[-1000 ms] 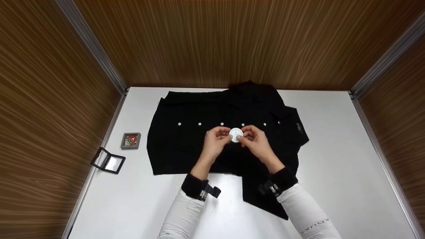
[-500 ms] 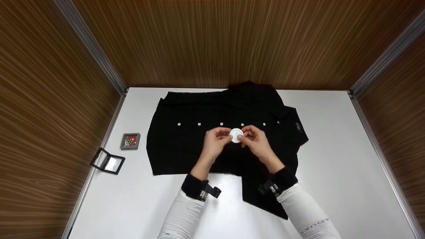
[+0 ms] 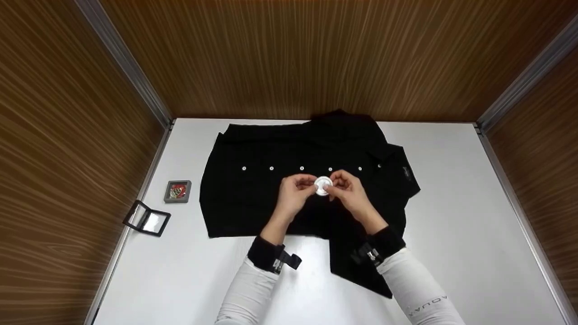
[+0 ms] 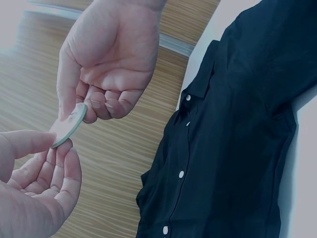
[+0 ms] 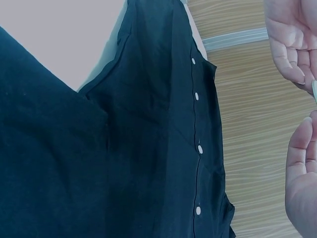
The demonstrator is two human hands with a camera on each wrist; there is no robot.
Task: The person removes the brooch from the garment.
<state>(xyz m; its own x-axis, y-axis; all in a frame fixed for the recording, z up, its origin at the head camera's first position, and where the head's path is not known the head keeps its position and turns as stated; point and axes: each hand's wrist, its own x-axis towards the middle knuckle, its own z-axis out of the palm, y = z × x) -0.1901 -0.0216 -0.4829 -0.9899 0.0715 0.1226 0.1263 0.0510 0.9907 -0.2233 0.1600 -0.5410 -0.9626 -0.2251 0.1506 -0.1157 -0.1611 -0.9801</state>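
Both hands hold a round white disc (image 3: 322, 183) above a black shirt in the head view; its exact kind cannot be told. My left hand (image 3: 291, 197) pinches its left edge between thumb and fingers. On the opposite edge my right hand (image 3: 354, 198) does the same. Seen from the left wrist, the disc (image 4: 70, 125) is thin and tilted, with a pale green edge. The short-sleeved black shirt (image 3: 257, 198) lies spread flat with its collar to the right and a row of white buttons across it. From the right wrist, only a sliver of the disc shows.
The white table (image 3: 456, 203) stands between wood-grain panels (image 3: 289, 58) at the back and sides. Left of the shirt lies a grey square case (image 3: 177, 192) with something red and green inside. Nearer the left edge a black hinged frame (image 3: 155, 223) stands unfolded.
The disc has shifted slightly right and toward the body, its face now catching more light. Both hands keep their hold on it; the shirt and the frames stay put.
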